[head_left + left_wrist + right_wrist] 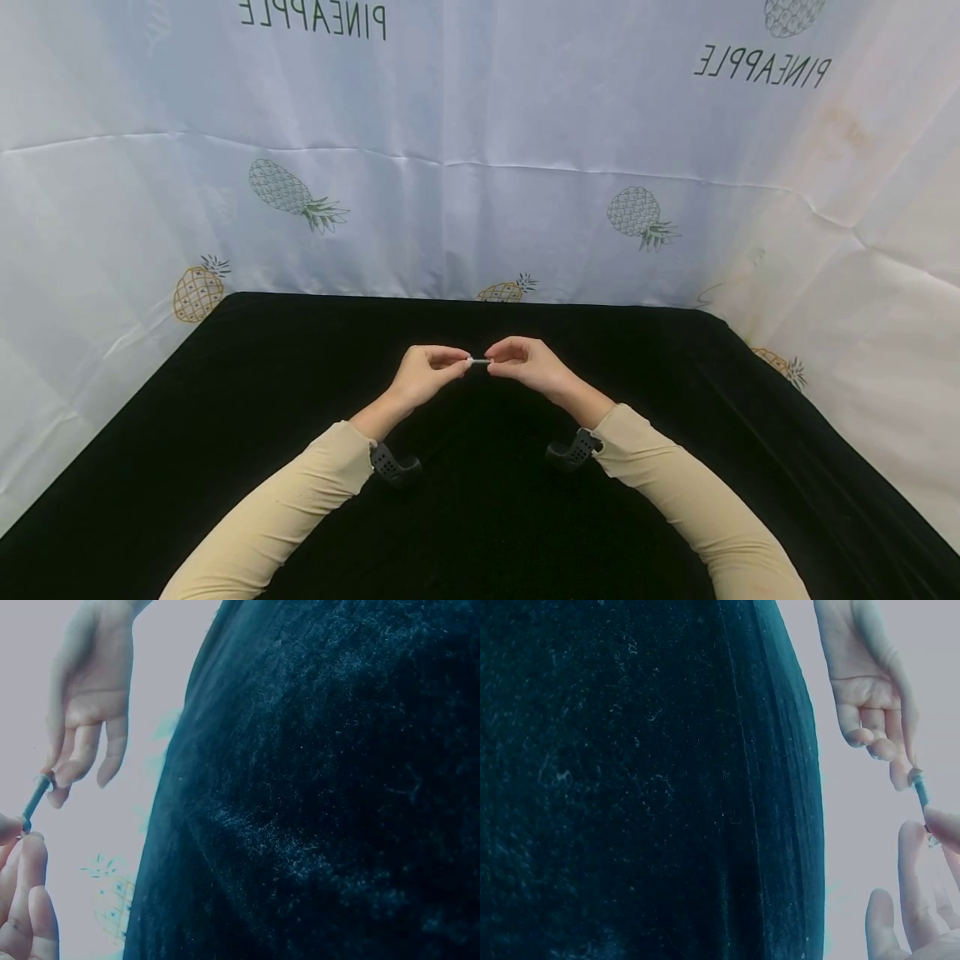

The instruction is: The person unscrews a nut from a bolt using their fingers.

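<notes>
A small metal bolt (pixel 480 361) spans the gap between the two hands, held roughly level above the black cloth. My left hand (pixel 422 375) pinches one end of it between thumb and fingertips. At the other end, the thumb and fingertips of my right hand (pixel 534 368) pinch it too. The right wrist view shows the threaded shank (pixel 922 793), with a wider end at the left fingertips. A small shiny piece, partly hidden, sits at the right fingertips; I cannot tell whether it is a nut.
Black cloth (pixel 480 517) covers the table under both arms. A pale curtain (pixel 480 225) printed with pineapples hangs behind and along the sides. Each wrist carries a dark strap-on camera mount, one on the left (pixel 393 467) and one on the right (pixel 573 450).
</notes>
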A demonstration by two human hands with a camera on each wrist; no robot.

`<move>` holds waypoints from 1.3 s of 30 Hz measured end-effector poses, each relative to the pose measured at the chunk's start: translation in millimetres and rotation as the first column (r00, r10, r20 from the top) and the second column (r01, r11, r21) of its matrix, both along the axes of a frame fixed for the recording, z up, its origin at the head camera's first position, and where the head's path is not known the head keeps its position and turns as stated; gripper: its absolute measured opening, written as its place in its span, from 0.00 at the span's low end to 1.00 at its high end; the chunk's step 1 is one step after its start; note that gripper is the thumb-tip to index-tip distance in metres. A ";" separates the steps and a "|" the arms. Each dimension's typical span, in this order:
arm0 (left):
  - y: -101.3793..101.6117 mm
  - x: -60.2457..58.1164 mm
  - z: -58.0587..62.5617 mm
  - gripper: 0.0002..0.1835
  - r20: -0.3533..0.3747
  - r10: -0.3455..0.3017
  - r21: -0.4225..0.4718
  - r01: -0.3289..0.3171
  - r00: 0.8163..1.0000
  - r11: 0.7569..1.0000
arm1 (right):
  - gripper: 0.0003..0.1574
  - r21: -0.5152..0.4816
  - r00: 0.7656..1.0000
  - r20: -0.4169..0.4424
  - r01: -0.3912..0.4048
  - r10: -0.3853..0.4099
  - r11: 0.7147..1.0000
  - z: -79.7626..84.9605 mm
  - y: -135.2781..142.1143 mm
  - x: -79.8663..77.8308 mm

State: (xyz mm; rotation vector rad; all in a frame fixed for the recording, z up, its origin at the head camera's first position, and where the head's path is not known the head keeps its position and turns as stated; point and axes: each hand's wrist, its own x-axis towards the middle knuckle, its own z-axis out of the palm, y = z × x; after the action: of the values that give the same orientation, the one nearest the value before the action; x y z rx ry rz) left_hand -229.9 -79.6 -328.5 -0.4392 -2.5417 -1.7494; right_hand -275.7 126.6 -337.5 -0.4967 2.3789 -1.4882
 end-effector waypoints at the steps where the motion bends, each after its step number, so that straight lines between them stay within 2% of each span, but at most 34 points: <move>1: -0.1 0.0 0.0 0.13 0.000 0.000 0.000 0.000 1.000 1.000 | 0.22 -0.004 1.000 0.001 -0.006 0.006 1.000 -0.2 0.0 0.0; 10: 0.0 1.3 0.0 0.14 0.008 -0.002 0.014 0.001 1.000 1.000 | 0.23 -0.093 0.994 0.098 -0.030 0.039 0.995 -2.2 -0.1 -0.4; 16: 0.7 -0.6 -1.5 0.13 0.001 0.010 -0.001 -0.010 1.000 1.000 | 0.18 -0.058 0.999 0.033 -0.011 0.013 0.998 -2.6 -1.0 -0.7; 18: 0.3 -6.6 -7.7 0.13 0.006 0.011 0.000 -0.011 1.000 1.000 | 0.20 -0.039 1.000 0.016 -0.014 0.015 0.999 -2.4 -0.8 -0.6; 23: -1.5 -23.9 -28.0 0.15 0.014 0.003 0.021 -0.003 1.000 1.000 | 0.23 -0.059 0.998 0.067 -0.016 0.020 0.998 -0.6 -0.5 0.3; 25: -2.2 -26.5 -31.5 0.15 0.009 0.000 0.029 0.000 1.000 1.000 | 0.24 -0.071 0.995 0.095 -0.013 0.020 0.997 0.2 -0.8 0.5; 28: -3.3 -27.6 -32.9 0.15 0.004 -0.001 0.031 0.001 1.000 1.000 | 0.24 -0.075 0.994 0.103 -0.015 0.023 0.997 0.8 -1.2 0.7; 33: -4.1 -27.4 -32.6 0.13 0.006 0.003 0.023 -0.003 1.000 1.000 | 0.20 -0.049 0.999 0.035 -0.011 0.013 0.999 0.1 -0.6 0.6; 36: -3.8 -27.9 -32.7 0.12 0.010 0.008 0.022 -0.008 1.000 1.000 | 0.21 -0.032 1.000 0.018 -0.001 0.001 0.999 0.2 -0.4 0.3; 39: -3.7 -28.5 -33.2 0.12 0.013 0.007 0.026 -0.007 1.000 1.000 | 0.24 -0.037 0.999 0.042 -0.007 0.008 0.999 0.7 -0.4 0.3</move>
State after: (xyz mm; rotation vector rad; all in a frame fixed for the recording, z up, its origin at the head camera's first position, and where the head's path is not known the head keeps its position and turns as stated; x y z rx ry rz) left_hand -258.4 -83.3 -361.7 -0.4190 -2.5221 -1.7867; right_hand -275.5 126.2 -336.9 -0.4775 2.3192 -1.5269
